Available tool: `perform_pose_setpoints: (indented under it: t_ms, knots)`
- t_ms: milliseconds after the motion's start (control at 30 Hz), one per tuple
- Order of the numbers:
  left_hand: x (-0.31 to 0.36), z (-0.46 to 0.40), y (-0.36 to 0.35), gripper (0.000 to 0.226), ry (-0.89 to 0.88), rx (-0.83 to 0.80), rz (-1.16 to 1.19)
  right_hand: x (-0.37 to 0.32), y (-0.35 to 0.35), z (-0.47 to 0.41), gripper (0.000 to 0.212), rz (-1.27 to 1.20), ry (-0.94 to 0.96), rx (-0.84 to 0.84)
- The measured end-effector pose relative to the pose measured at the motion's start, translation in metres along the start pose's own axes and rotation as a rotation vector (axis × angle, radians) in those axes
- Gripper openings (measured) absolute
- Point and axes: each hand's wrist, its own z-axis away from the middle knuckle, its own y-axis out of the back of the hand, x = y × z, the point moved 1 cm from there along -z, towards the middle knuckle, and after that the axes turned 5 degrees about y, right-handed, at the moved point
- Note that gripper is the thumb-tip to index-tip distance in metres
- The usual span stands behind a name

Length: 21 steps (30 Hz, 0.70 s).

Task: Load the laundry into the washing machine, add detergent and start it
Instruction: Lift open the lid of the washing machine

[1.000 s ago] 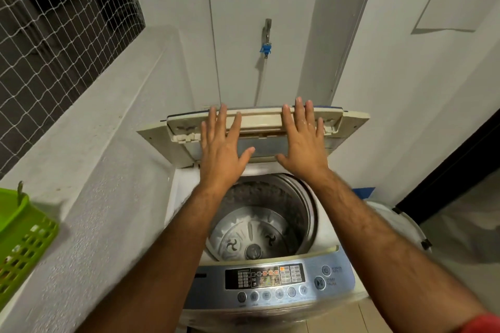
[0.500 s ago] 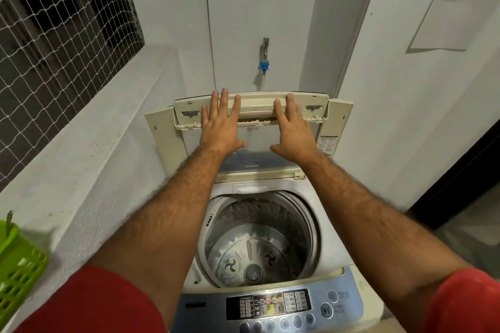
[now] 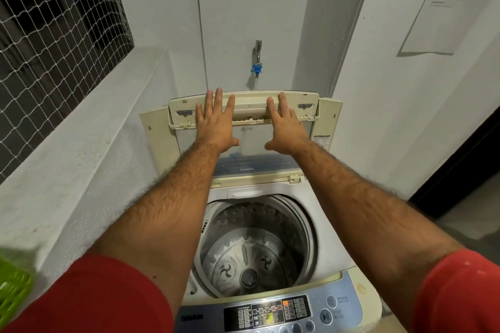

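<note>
A white top-loading washing machine point(image 3: 327, 227) stands below me with its folding lid point(image 3: 251, 105) raised upright against the back wall. My left hand point(image 3: 216, 123) and my right hand point(image 3: 285, 124) press flat on the folded lid, fingers spread, holding nothing. The steel drum point(image 3: 254, 246) is open to view with no laundry in it. The blue control panel point(image 3: 270, 312) with lit display runs along the near edge. No detergent is in view.
A green plastic basket point(image 3: 12, 289) sits at the far left on a grey concrete ledge point(image 3: 81, 149). A wire-mesh window fills the upper left. A tap with a blue fitting point(image 3: 257, 62) is on the wall behind the machine. A dark doorway opens at right.
Both hands have pushed the lid from half-raised to fully upright against the wall, and more of the drum shows. I have leaned closer over the machine.
</note>
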Motion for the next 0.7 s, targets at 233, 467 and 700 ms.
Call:
perform_pose_setpoints:
  t_ms: [233,467,700]
  knots:
    - [0.0,0.004,0.002,0.12,-0.005,-0.004,-0.006,0.005,0.001,0.023,0.112,0.028,0.024,-0.013]
    - [0.002,0.033,-0.003,0.113,-0.006,0.181,0.0,0.042,-0.013,0.084,0.107,-0.037,-0.059,-0.027]
    - [0.071,0.136,-0.066,0.095,-0.067,0.095,0.246,0.117,-0.042,0.181,0.1,-0.144,-0.177,-0.126]
